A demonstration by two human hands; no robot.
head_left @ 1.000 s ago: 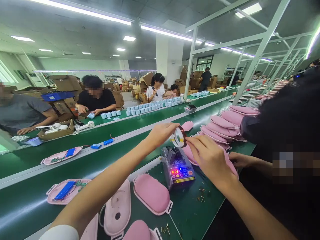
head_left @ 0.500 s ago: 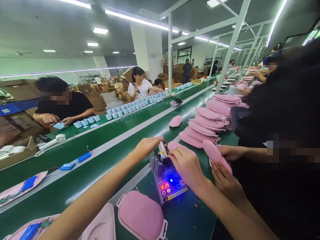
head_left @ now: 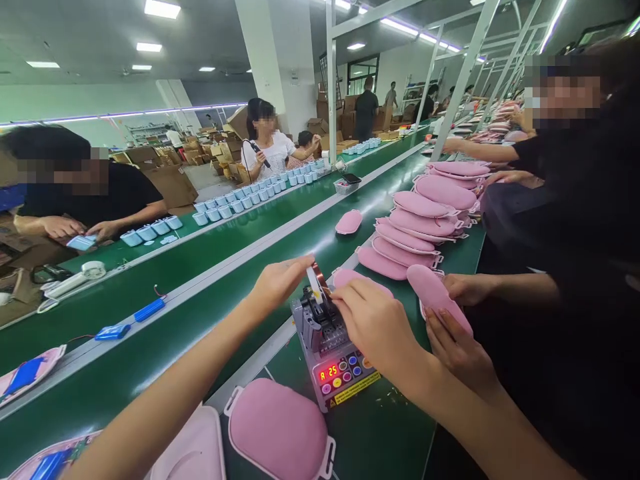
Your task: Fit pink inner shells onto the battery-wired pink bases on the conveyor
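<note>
Tape roll [head_left: 320, 279] sits at the top of the electronic tape dispenser [head_left: 333, 360]; we see the left hand [head_left: 277, 283] with fingers pinching it, the right hand [head_left: 377, 327] with fingers curled just beside it, grip unclear.

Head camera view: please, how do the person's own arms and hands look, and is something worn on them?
The left hand and right hand are bare and slim-fingered, with no gloves, and no rings, watch or bracelet show. The left forearm and right forearm are bare too; no sleeve, cable or marking is in view on either.
</note>
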